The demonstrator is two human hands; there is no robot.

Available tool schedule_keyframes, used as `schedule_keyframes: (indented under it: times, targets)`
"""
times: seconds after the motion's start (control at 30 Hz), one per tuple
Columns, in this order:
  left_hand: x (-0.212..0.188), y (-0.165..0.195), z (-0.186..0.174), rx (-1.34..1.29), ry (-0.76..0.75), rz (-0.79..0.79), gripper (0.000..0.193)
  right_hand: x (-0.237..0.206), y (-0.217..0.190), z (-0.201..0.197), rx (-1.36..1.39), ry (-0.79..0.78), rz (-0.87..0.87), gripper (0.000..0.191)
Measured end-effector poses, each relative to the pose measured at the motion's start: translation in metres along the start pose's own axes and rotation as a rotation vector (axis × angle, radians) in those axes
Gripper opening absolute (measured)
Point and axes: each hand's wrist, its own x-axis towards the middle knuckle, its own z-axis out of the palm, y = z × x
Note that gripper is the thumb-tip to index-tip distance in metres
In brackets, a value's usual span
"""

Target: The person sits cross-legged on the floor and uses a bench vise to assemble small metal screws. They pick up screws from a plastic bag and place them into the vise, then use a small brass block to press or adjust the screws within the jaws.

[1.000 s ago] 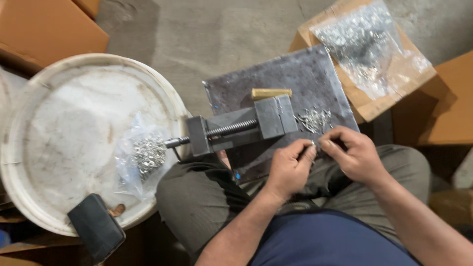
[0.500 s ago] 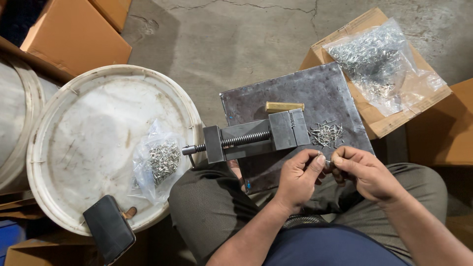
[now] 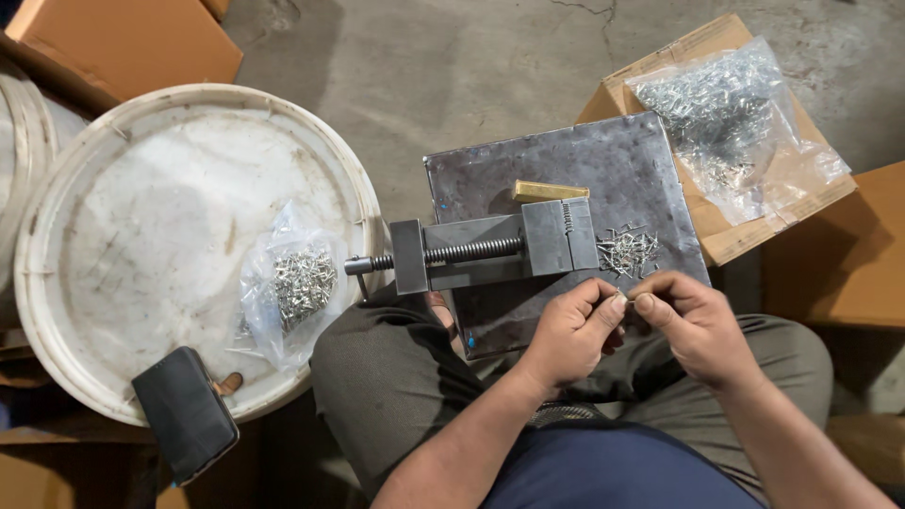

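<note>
Left hand (image 3: 572, 332) and right hand (image 3: 693, 320) meet fingertip to fingertip, pinching a tiny silvery metal pin (image 3: 623, 297). They hover just beside the small grey steel vise (image 3: 500, 250) on the dark metal plate (image 3: 490, 179).

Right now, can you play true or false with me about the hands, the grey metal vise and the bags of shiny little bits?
1. Both hands, the left hand and the right hand, pinch a tiny metal piece between them. True.
2. The grey metal vise sits on the round white lid. False: it sits on the dark metal plate.
3. A small clear bag of metal bits lies on the round white lid. True.
4. The black phone lies on the cardboard box. False: it lies at the lid's edge.
5. A brass bar lies behind the vise. True.
</note>
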Motion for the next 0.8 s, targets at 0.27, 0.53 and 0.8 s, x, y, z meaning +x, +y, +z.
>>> schedule_keyframes:
  times: [0.27,0.53,0.8]
  targets:
    - [0.003,-0.008,-0.004,-0.326,-0.04,-0.067,0.017,0.005,-0.04,0.014,-0.388,0.027,-0.363,0.01]
    - [0.002,-0.007,0.001,-0.077,0.021,-0.018,0.02,0.042,-0.094,0.041,-0.653,0.149,-0.533,0.01]
    - [0.003,-0.004,-0.001,-0.044,0.007,0.006,0.022,0.064,-0.117,0.064,-0.781,0.074,-0.562,0.012]
